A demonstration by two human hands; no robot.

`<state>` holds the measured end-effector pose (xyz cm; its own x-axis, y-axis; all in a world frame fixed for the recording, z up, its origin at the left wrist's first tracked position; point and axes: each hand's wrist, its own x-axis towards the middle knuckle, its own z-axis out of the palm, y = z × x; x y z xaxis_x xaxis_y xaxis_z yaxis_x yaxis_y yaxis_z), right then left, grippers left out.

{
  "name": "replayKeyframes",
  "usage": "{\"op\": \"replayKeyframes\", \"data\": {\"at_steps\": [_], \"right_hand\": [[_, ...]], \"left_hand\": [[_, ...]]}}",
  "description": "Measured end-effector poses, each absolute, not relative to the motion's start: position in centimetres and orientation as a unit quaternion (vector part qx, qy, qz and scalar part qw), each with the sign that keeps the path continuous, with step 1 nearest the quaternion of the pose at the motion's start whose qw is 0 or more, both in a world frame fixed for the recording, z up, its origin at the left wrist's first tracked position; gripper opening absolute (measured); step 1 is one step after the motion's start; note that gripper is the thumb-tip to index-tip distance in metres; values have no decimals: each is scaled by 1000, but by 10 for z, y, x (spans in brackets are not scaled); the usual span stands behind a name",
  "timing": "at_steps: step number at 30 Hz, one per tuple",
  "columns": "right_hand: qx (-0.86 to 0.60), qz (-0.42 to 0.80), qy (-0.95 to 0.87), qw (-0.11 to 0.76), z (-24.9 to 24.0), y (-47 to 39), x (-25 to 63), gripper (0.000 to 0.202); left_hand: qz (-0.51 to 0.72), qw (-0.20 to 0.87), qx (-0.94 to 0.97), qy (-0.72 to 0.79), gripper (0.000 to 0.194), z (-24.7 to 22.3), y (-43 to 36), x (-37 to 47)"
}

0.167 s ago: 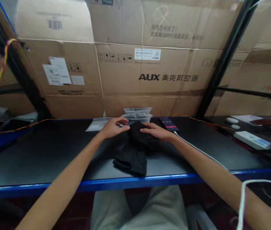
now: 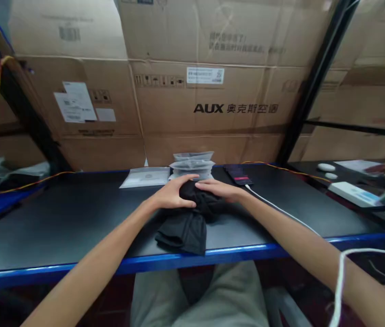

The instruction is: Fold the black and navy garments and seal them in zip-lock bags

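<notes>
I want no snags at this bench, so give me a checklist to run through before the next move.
1. Left hand at the black cloth: ok, thumb and fingers spread around the bunched part.
2. Right hand at the cloth: ok, resting over the bunched part.
3. Cloth lying flat: not ok, bunched under the hands, folded nearer the person.
4. Cloth wholly on the tabletop: cannot tell, its near corner reaches the blue front edge.
5. Phone and white cable apart from the cloth: ok, both beyond the right hand.
6. Firm grip: cannot tell, right thumb hidden.
</notes>
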<state>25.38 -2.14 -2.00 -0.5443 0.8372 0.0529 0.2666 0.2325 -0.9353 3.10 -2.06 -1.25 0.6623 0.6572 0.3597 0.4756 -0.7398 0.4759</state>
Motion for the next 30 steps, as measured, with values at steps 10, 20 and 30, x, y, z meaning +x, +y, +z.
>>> {"op": "replayKeyframes", "data": {"at_steps": [10,20,30], "right_hand": [[-381,174,-771,480,-5,-29,248,29],[-254,245,-934,64,-2,-47,239,48],[-397,124,-909,26,11,-30,269,44]], "left_hand": [[144,53,821,550,39,0,-3,0],[161,83,895,407,48,4,-20,9],[8,147,889,434,36,16,-5,-26]]}}
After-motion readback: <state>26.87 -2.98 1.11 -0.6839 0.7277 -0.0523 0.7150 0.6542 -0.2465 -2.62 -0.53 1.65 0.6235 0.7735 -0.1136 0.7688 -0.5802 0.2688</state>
